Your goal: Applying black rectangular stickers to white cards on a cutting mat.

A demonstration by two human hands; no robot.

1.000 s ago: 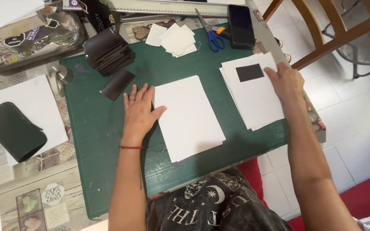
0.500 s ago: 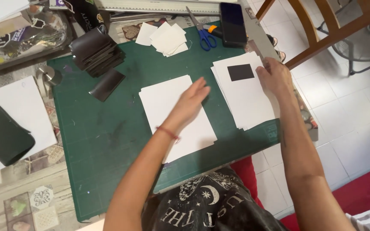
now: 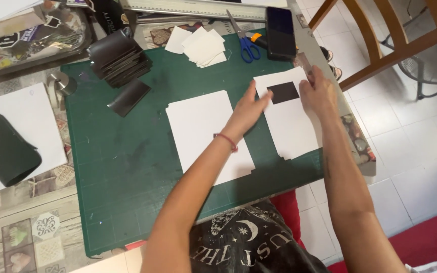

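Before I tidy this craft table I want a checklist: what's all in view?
cutting mat: one, green, table centre
white sheets: stack, mat centre
white sheets with black rectangle: stack, mat right
black pieces: pile, mat top left
small white cards: several, mat top
scissors: one, blue-handled, top
phone: one, dark, top right
black pouch: one, far left
left hand: between the stacks
right hand: on right stack

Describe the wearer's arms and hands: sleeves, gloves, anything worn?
Both arms are bare, no sleeves, no gloves. The left hand has a thin red cord bracelet at the wrist. The right hand shows no ring, watch or band.
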